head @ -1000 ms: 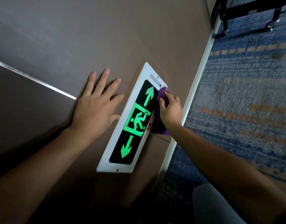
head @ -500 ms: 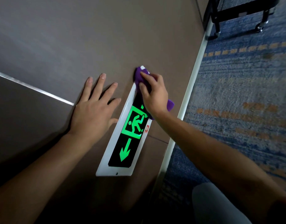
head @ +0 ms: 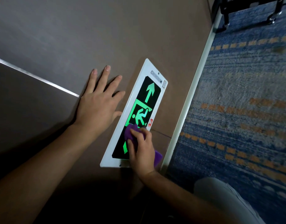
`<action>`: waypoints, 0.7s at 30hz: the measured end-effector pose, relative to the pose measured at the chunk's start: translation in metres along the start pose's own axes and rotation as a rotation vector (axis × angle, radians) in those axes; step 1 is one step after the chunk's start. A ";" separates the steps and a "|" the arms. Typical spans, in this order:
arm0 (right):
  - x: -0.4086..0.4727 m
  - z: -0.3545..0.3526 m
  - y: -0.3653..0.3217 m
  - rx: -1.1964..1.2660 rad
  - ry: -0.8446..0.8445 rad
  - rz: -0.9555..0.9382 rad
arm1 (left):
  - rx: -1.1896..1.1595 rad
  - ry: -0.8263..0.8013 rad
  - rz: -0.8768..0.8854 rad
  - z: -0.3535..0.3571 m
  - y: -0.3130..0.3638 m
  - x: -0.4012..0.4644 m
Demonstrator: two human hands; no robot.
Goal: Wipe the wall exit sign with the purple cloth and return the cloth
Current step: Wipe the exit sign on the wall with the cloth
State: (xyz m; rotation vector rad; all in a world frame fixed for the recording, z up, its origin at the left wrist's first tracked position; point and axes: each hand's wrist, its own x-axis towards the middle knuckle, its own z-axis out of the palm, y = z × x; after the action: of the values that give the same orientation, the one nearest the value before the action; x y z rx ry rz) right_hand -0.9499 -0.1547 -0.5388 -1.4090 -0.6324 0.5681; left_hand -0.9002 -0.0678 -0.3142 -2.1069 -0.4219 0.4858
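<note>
One sign [head: 140,109], one cloth [head: 131,132], two hands.

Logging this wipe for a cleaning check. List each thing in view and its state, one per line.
Exit sign: lit green, mounted on the wall, lower part covered.
Purple cloth: bunched, pressed on the sign's lower part.
Right hand: grip closed on the cloth.
Left hand: open, flat on the wall beside the sign.

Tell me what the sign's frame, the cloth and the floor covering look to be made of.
Sign's frame: smooth white painted metal or plastic; even sheen, cannot tell which. Cloth: soft purple fabric, likely microfibre; it bunches under the right hand. Floor covering: woven carpet with fuzzy blue and orange pile.
</note>
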 end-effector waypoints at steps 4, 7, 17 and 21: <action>-0.045 0.015 -0.013 0.015 -0.047 -0.015 | 0.006 -0.015 -0.002 -0.001 0.000 -0.001; -0.060 0.018 -0.018 0.005 -0.093 -0.086 | 0.002 -0.016 0.005 -0.001 0.000 0.000; 0.102 -0.011 -0.007 -0.060 0.194 -0.099 | 0.012 -0.004 0.011 0.002 0.000 0.001; 0.188 -0.041 -0.011 -0.128 0.303 -0.099 | 0.058 -0.024 0.015 0.001 -0.002 0.001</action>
State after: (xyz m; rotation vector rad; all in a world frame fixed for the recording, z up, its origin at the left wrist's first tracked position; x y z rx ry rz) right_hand -0.7878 -0.0537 -0.5175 -1.5376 -0.4972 0.2316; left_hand -0.8999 -0.0654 -0.3133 -2.0512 -0.4009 0.5270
